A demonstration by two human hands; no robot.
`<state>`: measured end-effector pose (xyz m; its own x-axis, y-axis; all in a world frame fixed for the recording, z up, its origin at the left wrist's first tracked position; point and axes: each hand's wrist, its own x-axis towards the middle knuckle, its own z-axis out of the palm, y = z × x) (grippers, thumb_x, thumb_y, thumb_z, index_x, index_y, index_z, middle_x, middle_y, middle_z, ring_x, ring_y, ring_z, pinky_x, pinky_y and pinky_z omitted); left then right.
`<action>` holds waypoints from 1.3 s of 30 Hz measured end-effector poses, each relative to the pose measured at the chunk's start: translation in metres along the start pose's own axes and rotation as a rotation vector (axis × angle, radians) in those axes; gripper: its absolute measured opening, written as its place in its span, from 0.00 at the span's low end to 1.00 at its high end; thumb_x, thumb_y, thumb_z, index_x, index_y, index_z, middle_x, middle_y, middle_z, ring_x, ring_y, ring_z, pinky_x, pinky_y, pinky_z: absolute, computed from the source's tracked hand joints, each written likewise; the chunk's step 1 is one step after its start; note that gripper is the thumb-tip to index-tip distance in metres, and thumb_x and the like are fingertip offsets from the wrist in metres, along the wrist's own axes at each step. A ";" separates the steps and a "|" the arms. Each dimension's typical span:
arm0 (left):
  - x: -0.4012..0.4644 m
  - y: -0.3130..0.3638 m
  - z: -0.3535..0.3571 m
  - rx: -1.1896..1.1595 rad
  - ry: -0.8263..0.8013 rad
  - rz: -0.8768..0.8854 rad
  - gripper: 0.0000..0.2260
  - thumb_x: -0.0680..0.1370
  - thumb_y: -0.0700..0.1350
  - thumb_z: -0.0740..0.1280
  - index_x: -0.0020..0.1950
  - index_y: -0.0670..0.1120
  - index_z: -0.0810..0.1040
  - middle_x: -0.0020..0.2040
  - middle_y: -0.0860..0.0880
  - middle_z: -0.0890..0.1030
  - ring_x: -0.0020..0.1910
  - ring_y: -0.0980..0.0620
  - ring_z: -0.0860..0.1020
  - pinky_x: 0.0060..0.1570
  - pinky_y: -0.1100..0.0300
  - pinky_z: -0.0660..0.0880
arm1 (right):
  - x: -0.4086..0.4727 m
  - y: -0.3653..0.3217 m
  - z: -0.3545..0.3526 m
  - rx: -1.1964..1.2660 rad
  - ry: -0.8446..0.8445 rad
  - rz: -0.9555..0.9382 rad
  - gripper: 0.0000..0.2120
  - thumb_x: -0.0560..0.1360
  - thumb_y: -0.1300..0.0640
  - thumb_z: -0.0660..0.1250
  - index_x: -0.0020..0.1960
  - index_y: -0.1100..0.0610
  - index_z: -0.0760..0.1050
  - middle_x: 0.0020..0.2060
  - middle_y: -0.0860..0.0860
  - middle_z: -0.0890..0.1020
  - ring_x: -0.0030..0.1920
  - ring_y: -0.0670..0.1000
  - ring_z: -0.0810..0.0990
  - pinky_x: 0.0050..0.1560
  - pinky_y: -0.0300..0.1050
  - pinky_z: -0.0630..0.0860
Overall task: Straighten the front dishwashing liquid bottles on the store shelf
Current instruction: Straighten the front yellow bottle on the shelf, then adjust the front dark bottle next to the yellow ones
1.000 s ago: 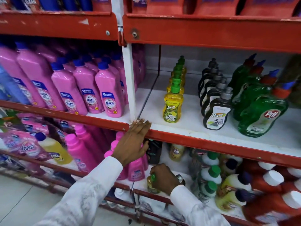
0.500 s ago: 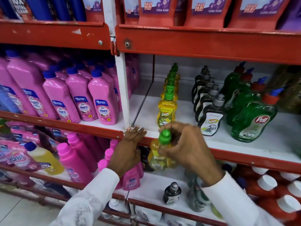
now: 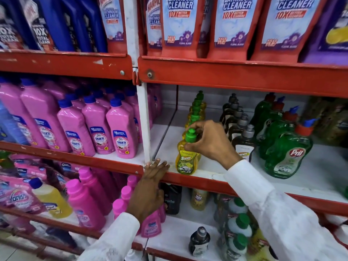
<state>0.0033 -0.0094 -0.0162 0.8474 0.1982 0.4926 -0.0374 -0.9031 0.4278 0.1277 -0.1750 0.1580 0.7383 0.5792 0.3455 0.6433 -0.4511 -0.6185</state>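
Observation:
A yellow Super dishwashing liquid bottle (image 3: 186, 161) with a green cap stands at the front of the middle shelf (image 3: 207, 180), ahead of a row of like yellow bottles (image 3: 196, 110). My right hand (image 3: 209, 141) grips its green cap and neck from the right. My left hand (image 3: 150, 185) lies flat with fingers spread on the red shelf edge, left of the bottle. To the right run a row of dark Super bottles (image 3: 243, 146) with grey caps and a row of green Pril bottles (image 3: 288, 153).
Pink Shakti bottles (image 3: 120, 132) fill the left bay behind a white upright post (image 3: 144, 121). Bathroom cleaner pouches (image 3: 178, 25) hang above. Below are pink bottles (image 3: 84, 202), a small dark bottle (image 3: 199, 241) and green-capped bottles (image 3: 239, 225).
My right hand lifted the yellow bottle from the lower shelf and set it at the front of the yellow row on the middle shelf. My left hand stayed on the shelf edge.

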 end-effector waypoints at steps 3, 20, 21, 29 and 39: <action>0.000 0.000 0.001 0.007 -0.019 -0.008 0.39 0.65 0.33 0.64 0.76 0.50 0.64 0.77 0.54 0.64 0.79 0.56 0.51 0.79 0.51 0.49 | 0.003 0.005 0.006 0.008 -0.008 0.017 0.23 0.62 0.55 0.81 0.55 0.54 0.82 0.46 0.49 0.86 0.43 0.46 0.84 0.47 0.38 0.80; -0.009 0.077 0.042 0.156 0.032 0.315 0.23 0.75 0.41 0.60 0.71 0.42 0.71 0.72 0.43 0.73 0.73 0.43 0.68 0.74 0.43 0.62 | -0.136 0.082 0.009 0.133 0.199 0.070 0.14 0.70 0.63 0.76 0.53 0.52 0.82 0.42 0.42 0.85 0.39 0.41 0.83 0.41 0.27 0.77; -0.006 0.079 0.045 0.163 0.017 0.322 0.23 0.76 0.40 0.59 0.72 0.41 0.70 0.72 0.43 0.73 0.73 0.43 0.68 0.74 0.44 0.62 | -0.148 0.095 0.021 0.136 0.154 0.123 0.14 0.69 0.64 0.76 0.53 0.52 0.82 0.41 0.43 0.86 0.39 0.41 0.84 0.42 0.28 0.78; 0.002 0.091 0.055 0.116 -0.075 0.224 0.26 0.74 0.40 0.53 0.74 0.41 0.67 0.73 0.44 0.72 0.74 0.46 0.66 0.77 0.46 0.58 | -0.184 0.160 0.132 0.004 -0.276 0.316 0.21 0.68 0.58 0.71 0.60 0.57 0.80 0.57 0.53 0.84 0.54 0.49 0.82 0.53 0.32 0.72; 0.005 0.093 0.048 0.057 -0.096 0.187 0.28 0.72 0.33 0.59 0.73 0.43 0.68 0.70 0.45 0.74 0.72 0.48 0.67 0.77 0.49 0.58 | -0.174 0.161 0.119 -0.020 -0.315 0.277 0.14 0.61 0.60 0.75 0.47 0.55 0.84 0.45 0.50 0.88 0.45 0.49 0.84 0.45 0.37 0.77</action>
<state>0.0293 -0.1101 -0.0102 0.8753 -0.0093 0.4835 -0.1709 -0.9413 0.2913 0.0787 -0.2680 -0.0857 0.7879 0.6123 -0.0662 0.4356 -0.6300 -0.6429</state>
